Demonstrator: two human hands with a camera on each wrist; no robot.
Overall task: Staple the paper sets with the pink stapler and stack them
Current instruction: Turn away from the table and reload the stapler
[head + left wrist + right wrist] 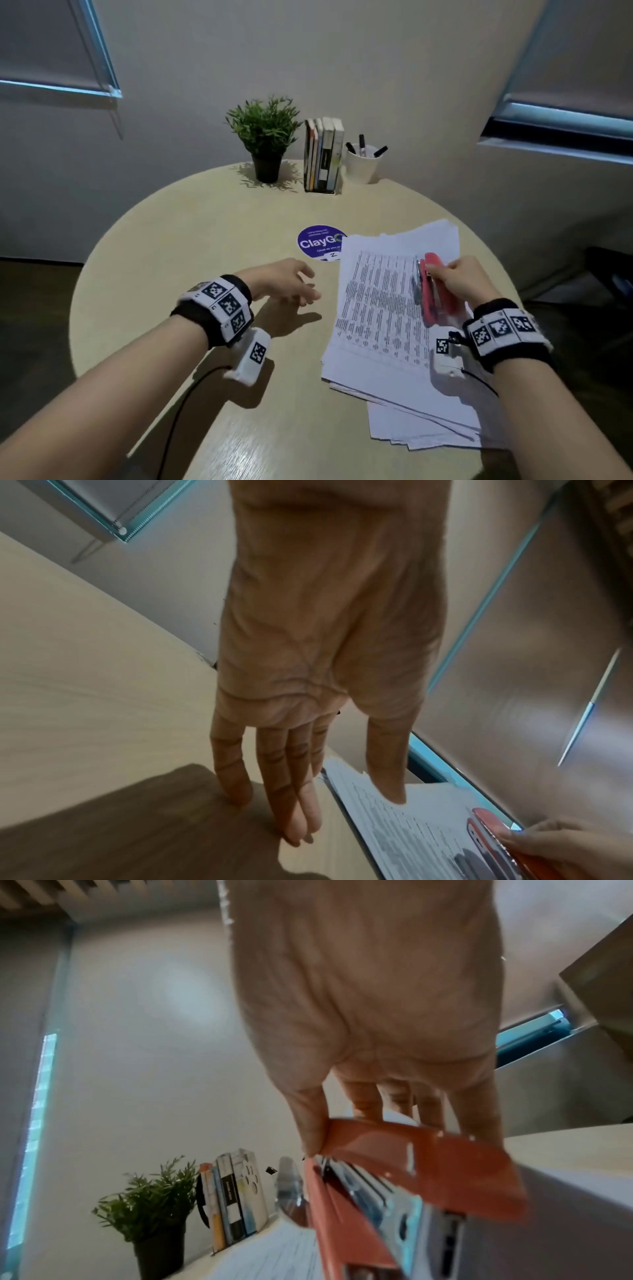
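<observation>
Our right hand (460,279) grips the pink stapler (436,291) above the paper sets (380,308) on the worktop's (205,233) right; our left hand (284,279) hovers with fingers (301,791) relaxed, seemingly brushing the worktop.

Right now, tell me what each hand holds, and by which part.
The right hand grips the pink stapler by its top cover near the front end. The left hand holds nothing.
</observation>
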